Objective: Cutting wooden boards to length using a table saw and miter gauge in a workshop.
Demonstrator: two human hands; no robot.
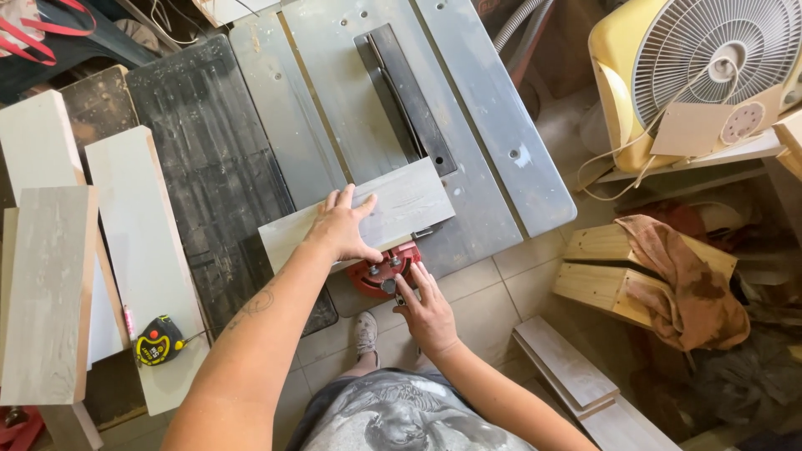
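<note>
A grey laminate board (401, 207) lies across the front of the table saw top (334, 100), just before the black blade guard (405, 92). My left hand (344, 227) presses flat on the board's middle, fingers spread. My right hand (426, 307) is lower, at the table's front edge, its fingers on the knob of the red mitre gauge (383, 269) that sits against the board's near edge.
Pale boards (125, 250) are stacked on a dark side bench at the left, with a yellow and black tape measure (159, 341) on one. A yellow fan (702, 67) stands at the right above wooden wedges (610, 267) and a brown rag (693, 284). Offcuts (568, 367) lie on the tiled floor.
</note>
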